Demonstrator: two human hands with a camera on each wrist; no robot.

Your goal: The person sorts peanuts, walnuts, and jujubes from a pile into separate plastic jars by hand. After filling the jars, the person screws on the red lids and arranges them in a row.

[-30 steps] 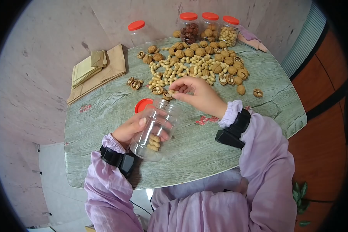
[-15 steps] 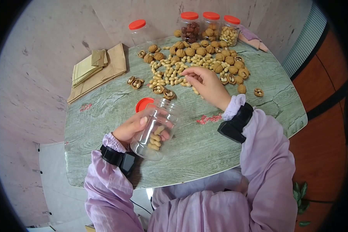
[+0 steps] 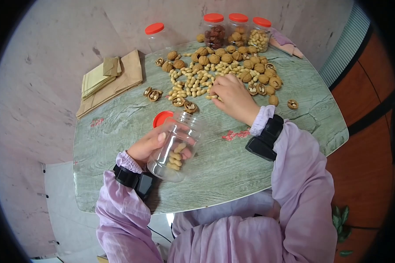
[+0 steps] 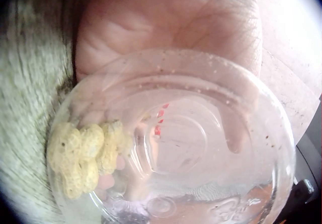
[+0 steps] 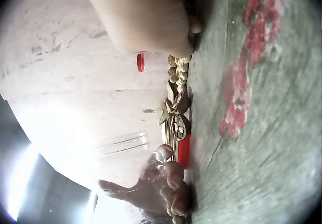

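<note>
At the left of the head view, lower centre, the left hand (image 3: pixel 147 147) gripped a clear plastic jar (image 3: pixel 176 147), fingers curled round its wall; the jar lay tilted, its long axis running from its base at the lower left to its open mouth at the upper right, and a few peanuts in the jar (image 3: pixel 175 158) rested against its lower side; the left wrist view showed the same cluster (image 4: pixel 83 156) through the jar's base, with the palm (image 4: pixel 171 28) pressed behind the wall. A red lid (image 3: pixel 161 118) lay flat on the green table (image 3: pixel 232 171) just beside the jar's mouth, toward the upper left.

Further right, above centre in the frame, the right hand (image 3: pixel 233 97) lay knuckles up on the near edge of the loose pile of peanuts (image 3: pixel 193 83), fingers bent down into the shells; whether they pinched a peanut could not be told, since the fingertips were hidden in both the head and right wrist views. The pile lay up and to the right of the jar's mouth, so the right hand was plainly the nearer of the two to it, and the mouth faced roughly toward that hand. Walnuts (image 3: pixel 259 72) spread beyond the hand, toward the right of the frame.
</note>
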